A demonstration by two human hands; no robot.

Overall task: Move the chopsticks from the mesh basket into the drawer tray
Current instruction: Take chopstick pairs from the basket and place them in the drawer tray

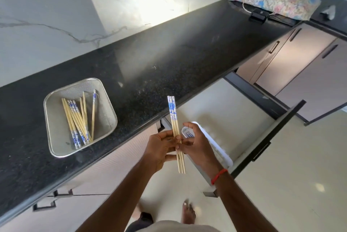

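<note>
Together both hands [178, 147] pinch three chopsticks [175, 132]; no legible writing.

Chopsticks split between my hands, the basket and the tray.

I see three bamboo chopsticks [176, 128] with blue-and-white patterned tops held aligned, tops away from me, above the open drawer [266, 134]. More lie loosely crossed in the steel mesh basket [56, 145]; patterned tips show in the white tray [216, 149].

Mesh basket [56, 149] left of open drawer [262, 137]
</note>
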